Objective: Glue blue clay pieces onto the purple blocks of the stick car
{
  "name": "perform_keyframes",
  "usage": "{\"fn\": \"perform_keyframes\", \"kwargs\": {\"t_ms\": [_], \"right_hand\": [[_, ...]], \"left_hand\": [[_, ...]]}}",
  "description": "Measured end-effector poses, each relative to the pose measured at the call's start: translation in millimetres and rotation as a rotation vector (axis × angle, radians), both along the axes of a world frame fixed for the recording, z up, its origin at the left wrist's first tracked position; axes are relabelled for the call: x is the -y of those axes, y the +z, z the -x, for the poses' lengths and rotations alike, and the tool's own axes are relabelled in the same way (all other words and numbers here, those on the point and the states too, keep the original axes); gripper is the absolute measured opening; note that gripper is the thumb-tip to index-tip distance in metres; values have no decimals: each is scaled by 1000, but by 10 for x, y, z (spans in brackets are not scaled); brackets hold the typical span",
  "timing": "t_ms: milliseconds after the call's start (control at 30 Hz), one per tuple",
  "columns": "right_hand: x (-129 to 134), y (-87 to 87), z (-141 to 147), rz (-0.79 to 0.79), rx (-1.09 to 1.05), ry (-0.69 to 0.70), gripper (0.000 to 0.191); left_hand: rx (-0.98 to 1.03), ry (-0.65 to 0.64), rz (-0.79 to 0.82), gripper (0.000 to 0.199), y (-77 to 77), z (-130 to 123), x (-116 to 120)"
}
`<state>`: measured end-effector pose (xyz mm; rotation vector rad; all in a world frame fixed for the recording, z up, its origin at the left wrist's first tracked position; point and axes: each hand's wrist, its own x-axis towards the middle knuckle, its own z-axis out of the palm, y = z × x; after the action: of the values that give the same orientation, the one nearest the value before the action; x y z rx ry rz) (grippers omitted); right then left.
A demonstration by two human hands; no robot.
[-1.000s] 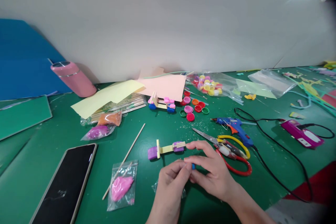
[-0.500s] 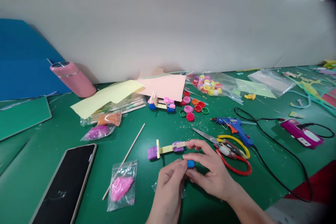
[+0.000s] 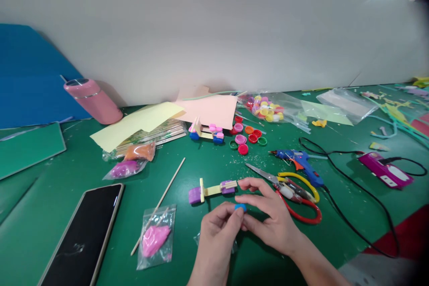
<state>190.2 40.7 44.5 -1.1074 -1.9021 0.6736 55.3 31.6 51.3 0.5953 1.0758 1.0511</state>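
Observation:
Between the fingertips of both hands is a small blue lump of modelling clay (image 3: 240, 207). My left hand (image 3: 217, 234) pinches it between thumb and fingers. The thumb and a finger of my right hand (image 3: 271, 219) close on its right side, while the index finger stretches out above. Just beyond the fingers lies a small stick model (image 3: 212, 191) with purple ends and a pale crosspiece. A partly hidden clear bag (image 3: 197, 237) lies under my left hand.
Scissors (image 3: 291, 192) and a blue glue gun (image 3: 298, 161) with its cable lie to the right. Several bottle caps (image 3: 240, 139) and a second stick model (image 3: 206, 134) are farther back. At left are a phone (image 3: 83, 237), a wooden stick (image 3: 167, 190) and a pink clay bag (image 3: 156, 239).
The blue clay has turned and shifted slightly left between the fingertips. My left thumb now sits farther right, over it. Nothing else on the table has moved.

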Motion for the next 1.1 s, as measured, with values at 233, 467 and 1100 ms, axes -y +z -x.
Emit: {"fn": "perform_keyframes", "kwargs": {"t_ms": [233, 467, 1100], "right_hand": [[-7, -8, -1, -20, -13, -2, 24], [7, 5, 23, -17, -6, 17, 29], [7, 0, 42, -64, -14, 36, 28]], "left_hand": [[25, -22, 12, 21, 18, -9, 4], [72, -8, 22, 16, 37, -4, 8], [74, -90, -29, 17, -61, 39, 13]]}}
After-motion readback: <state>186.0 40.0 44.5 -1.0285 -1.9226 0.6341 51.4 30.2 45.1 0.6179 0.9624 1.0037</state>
